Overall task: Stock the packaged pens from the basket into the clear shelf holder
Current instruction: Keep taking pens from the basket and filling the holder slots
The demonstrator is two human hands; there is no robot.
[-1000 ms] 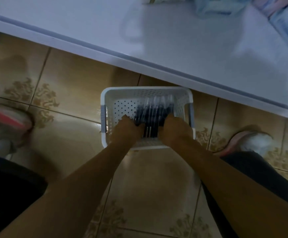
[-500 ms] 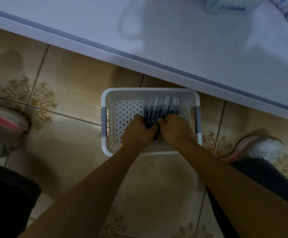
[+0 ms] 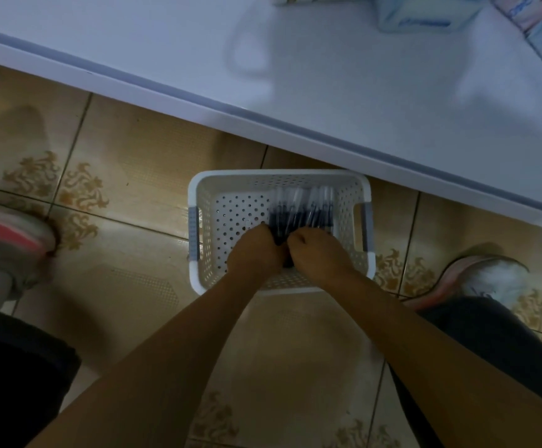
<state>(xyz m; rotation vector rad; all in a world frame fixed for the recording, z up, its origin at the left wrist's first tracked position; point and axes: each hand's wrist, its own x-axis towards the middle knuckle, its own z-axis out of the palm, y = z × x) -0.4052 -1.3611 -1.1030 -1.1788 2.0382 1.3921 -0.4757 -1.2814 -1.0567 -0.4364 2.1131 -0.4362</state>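
Clutching a bunch of dark pens in clear sleeves inside a white perforated plastic basket.
Set on beige patterned floor tiles just under the edge of a white shelf, with the bunch lying toward the right half. Curled tight round its near end: left hand and right hand, knuckles nearly touching, drawn closer than a second ago, when placed apart at either side. Up on the shelf, pale blue packs, print too blurred to read.
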